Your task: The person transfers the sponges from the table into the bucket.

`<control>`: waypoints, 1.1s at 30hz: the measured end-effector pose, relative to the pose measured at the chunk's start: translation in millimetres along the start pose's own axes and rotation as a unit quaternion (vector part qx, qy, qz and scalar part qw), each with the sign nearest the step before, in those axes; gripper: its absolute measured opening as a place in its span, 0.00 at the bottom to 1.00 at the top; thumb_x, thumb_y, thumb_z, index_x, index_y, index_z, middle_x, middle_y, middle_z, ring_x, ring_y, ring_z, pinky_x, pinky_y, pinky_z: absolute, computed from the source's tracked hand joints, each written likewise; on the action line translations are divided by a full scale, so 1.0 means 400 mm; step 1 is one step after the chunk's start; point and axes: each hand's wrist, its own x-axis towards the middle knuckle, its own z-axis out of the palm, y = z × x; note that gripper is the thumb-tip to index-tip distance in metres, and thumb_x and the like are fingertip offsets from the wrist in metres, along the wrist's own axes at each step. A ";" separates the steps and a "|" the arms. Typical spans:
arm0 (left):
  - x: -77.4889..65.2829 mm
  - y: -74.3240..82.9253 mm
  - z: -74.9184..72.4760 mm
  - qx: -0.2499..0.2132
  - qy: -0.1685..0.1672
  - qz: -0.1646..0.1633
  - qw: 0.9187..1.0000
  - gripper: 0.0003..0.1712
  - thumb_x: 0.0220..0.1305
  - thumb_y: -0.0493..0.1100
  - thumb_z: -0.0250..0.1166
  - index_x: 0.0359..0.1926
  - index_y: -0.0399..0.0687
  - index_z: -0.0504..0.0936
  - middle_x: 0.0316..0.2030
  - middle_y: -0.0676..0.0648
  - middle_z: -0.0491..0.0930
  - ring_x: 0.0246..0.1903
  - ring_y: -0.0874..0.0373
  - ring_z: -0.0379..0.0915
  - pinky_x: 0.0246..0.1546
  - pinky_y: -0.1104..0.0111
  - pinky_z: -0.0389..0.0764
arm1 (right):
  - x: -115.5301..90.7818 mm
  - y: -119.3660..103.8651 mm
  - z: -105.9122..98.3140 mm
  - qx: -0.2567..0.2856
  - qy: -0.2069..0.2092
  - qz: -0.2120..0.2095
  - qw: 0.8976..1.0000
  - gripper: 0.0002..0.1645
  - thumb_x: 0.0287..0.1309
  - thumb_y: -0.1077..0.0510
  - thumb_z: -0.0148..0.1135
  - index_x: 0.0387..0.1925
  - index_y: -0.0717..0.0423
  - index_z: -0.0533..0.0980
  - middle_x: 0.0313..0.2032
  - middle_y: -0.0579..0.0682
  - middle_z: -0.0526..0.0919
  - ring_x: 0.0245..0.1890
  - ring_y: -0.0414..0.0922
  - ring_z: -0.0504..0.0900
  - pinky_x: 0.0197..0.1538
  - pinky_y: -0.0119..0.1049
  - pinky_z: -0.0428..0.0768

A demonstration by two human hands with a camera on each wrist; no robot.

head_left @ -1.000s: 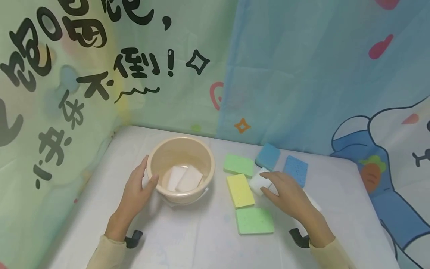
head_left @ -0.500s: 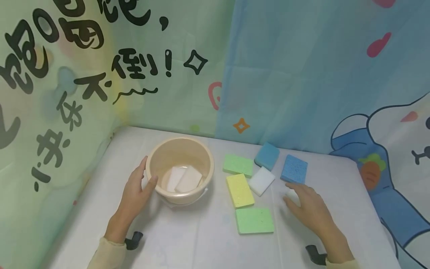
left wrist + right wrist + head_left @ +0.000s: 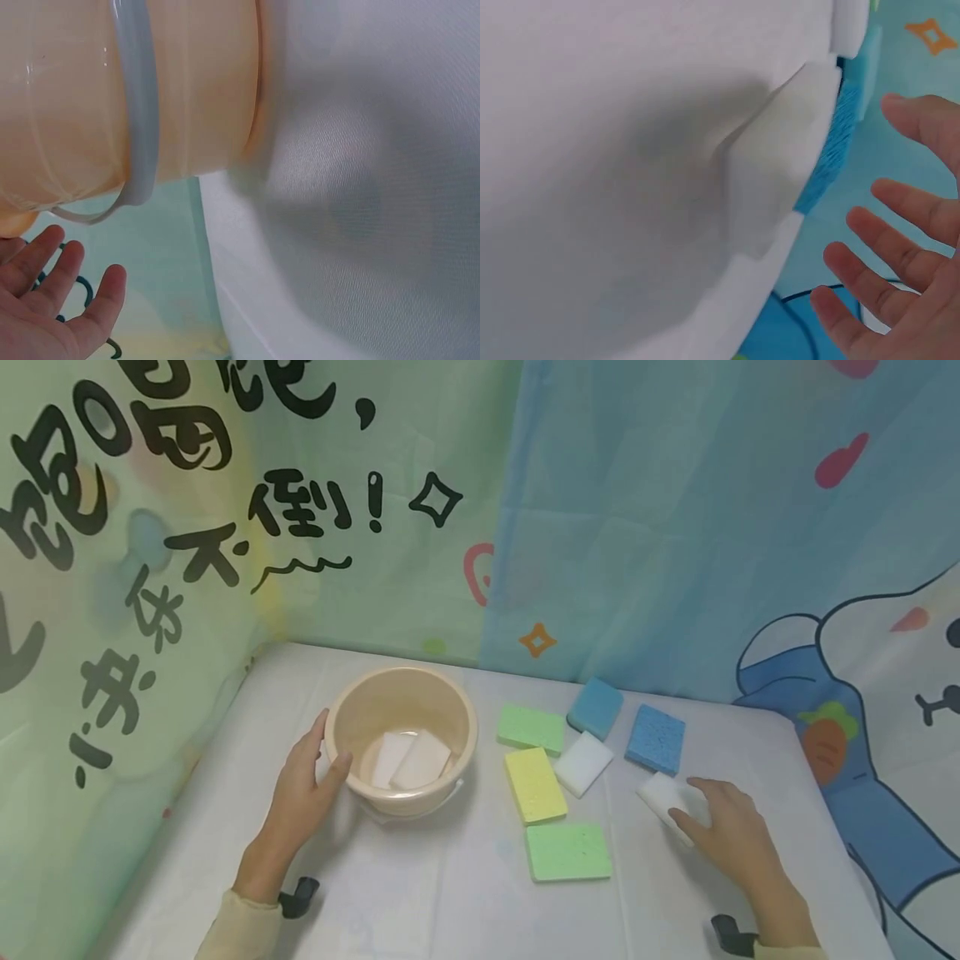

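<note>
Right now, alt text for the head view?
A person's right hand is poised by a white sponge on a white table; the left hand is at a cream bucket holding two white pieces. To the bucket's right lie two green sponges, one yellow sponge, two blue sponges and another white sponge.

Glossy plastic bucket (image 3: 202, 90) with a smooth plastic handle (image 3: 142, 97); matt, finely woven tablecloth (image 3: 375, 187); rightmost white sponge (image 3: 780, 157), smooth and matt; rightmost blue sponge (image 3: 656, 739), rough and pitted.
</note>
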 end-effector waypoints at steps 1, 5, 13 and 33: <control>0.000 0.001 0.000 0.000 -0.001 0.000 1.000 0.39 0.74 0.49 0.56 0.76 0.35 0.54 0.71 0.35 0.63 0.66 0.40 0.61 0.59 0.46 0.70 | -0.001 0.007 0.000 -0.002 -0.011 0.012 1.000 0.36 0.60 0.51 0.70 0.58 0.75 0.70 0.54 0.76 0.71 0.53 0.73 0.69 0.52 0.72 0.69; 0.000 0.002 -0.001 0.001 -0.002 0.000 1.000 0.39 0.74 0.48 0.56 0.77 0.36 0.54 0.71 0.35 0.63 0.67 0.40 0.61 0.59 0.46 0.69 | -0.001 0.023 -0.003 -0.010 -0.055 0.060 0.997 0.45 0.60 0.41 0.67 0.60 0.76 0.67 0.56 0.78 0.67 0.54 0.75 0.66 0.52 0.73 0.69; 0.002 -0.001 -0.003 -0.002 -0.005 -0.002 1.000 0.39 0.74 0.47 0.57 0.77 0.37 0.52 0.72 0.36 0.61 0.69 0.40 0.59 0.61 0.46 0.68 | 0.009 0.036 -0.002 -0.024 -0.107 0.099 0.989 0.61 0.54 0.28 0.66 0.63 0.78 0.64 0.55 0.80 0.66 0.51 0.74 0.69 0.48 0.70 0.74; -0.001 0.002 -0.005 0.004 -0.014 -0.018 1.000 0.40 0.75 0.51 0.55 0.78 0.37 0.52 0.72 0.37 0.61 0.69 0.41 0.58 0.62 0.45 0.67 | 0.001 0.023 0.003 -0.028 -0.126 0.121 0.984 0.58 0.51 0.30 0.69 0.60 0.77 0.66 0.54 0.77 0.68 0.50 0.71 0.70 0.48 0.70 0.73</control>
